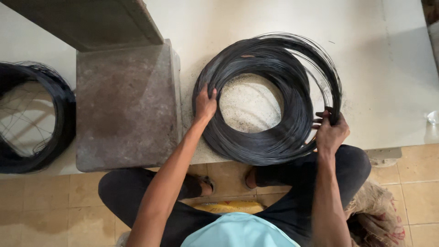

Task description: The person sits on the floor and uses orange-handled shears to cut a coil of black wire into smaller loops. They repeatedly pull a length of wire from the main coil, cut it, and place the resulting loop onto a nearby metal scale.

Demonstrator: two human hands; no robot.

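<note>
Both hands on the big wire coil [270, 98], lying flat on the tabletop [388, 68].
Left hand [205, 104] clamps its left rim, right hand [330, 131] pinches loose strands at the near right. A stone block [125, 105] sits just left; a second coil [32, 116] lies far left.
</note>
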